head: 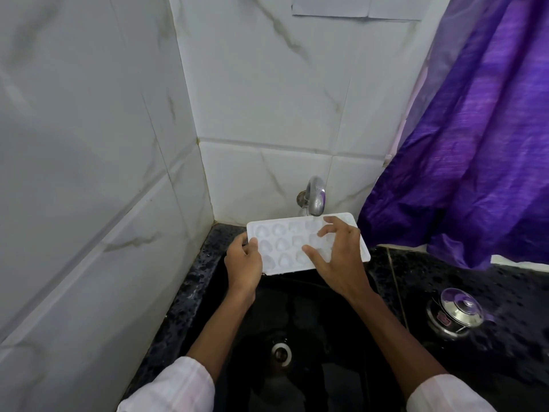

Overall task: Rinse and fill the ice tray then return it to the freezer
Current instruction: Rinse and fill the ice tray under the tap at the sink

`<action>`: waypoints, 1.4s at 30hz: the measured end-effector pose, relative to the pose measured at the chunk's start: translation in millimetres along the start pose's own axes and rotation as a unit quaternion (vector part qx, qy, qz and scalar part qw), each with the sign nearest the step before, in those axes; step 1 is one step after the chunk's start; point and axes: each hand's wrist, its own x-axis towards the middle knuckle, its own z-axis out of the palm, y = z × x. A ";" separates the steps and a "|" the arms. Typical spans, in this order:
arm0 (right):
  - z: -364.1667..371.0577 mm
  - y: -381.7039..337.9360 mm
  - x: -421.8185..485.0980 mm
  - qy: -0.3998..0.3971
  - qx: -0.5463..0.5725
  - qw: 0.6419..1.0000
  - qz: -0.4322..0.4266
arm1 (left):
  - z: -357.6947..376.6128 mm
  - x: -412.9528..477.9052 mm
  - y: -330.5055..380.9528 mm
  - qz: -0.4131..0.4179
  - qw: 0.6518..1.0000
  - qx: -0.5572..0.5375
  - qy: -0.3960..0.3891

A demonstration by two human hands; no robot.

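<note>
One white ice tray with rows of rounded cells is held flat over the far end of a black sink, its far edge just below the spout of a chrome tap. The cells face up; whether they hold water, or whether the tap is running, cannot be told.

The left hand grips the tray's left end, with the thumb on the top rim and the fingers curled underneath. The right hand lies over the right half of the tray with its fingers spread and bent, the fingertips and thumb touching the cells from above; it does not clamp the tray. The two hands are apart, one at each end. Both forearms reach in from the near edge, each in a pale sleeve pushed up toward the elbow.

Near the middle of the basin floor sits a round metal drain. A dark speckled counter frames the sink on the left, far and right sides. On the counter to the right, well apart from the tray, stands a small steel pot with a glass lid.

White marbled wall tiles rise behind and to the left, meeting in a corner. A purple curtain hangs at the right, its hem reaching the counter.
</note>
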 end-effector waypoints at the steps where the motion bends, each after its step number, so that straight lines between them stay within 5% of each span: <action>1: 0.0 -0.6 0.5 -0.011 0.001 1.000 0.006 | 1.2 1.1 0.1 -0.004 1.000 0.000 0.003; 10: 3.9 -0.8 1.8 -0.054 -0.086 0.994 -0.037 | 2.3 9.1 -2.8 -0.034 0.999 -0.007 0.013; 42: 8.2 -2.4 -16.1 -0.077 -0.092 0.993 -0.017 | -1.3 -3.2 -10.1 -0.056 0.998 -0.009 0.010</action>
